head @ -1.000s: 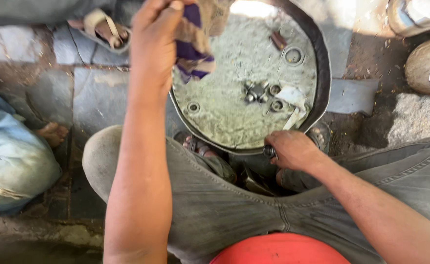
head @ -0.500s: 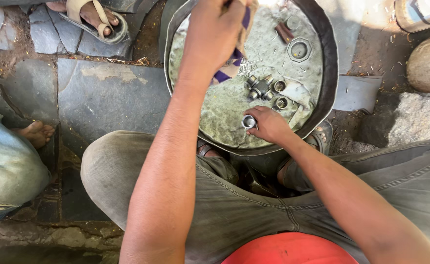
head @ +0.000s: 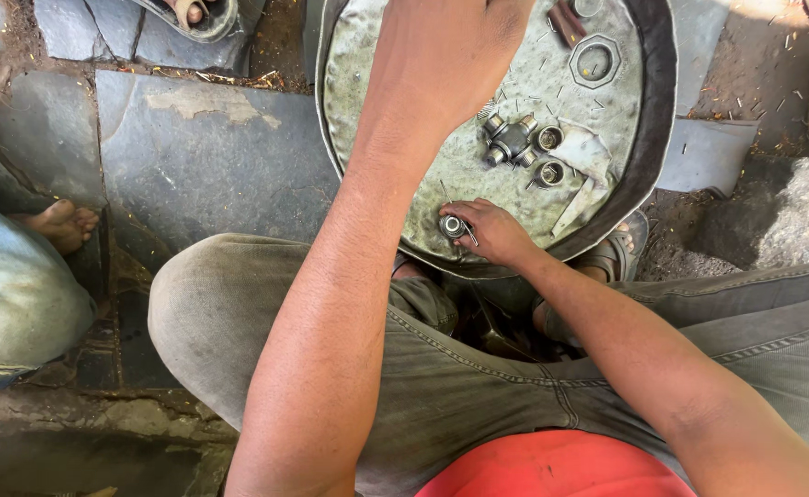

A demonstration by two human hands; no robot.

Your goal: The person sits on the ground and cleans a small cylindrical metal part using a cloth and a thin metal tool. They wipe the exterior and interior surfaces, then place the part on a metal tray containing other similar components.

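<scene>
**Head view: bearing cups coming off the tray one at a time**

Head camera looks down on the round metal tray (head: 367, 83) on the stone floor between my knees. At its middle lies the cross-shaped joint piece (head: 507, 140), bare, with two bearing cups (head: 550, 156) just beside it, untouched. My left hand (head: 441, 55) reaches over the far side; I cannot tell what its fingers do. My right hand (head: 496, 230) pinches a third bearing cup (head: 452, 225) at the near rim. Fitting looks mostly left, I judge.
</scene>
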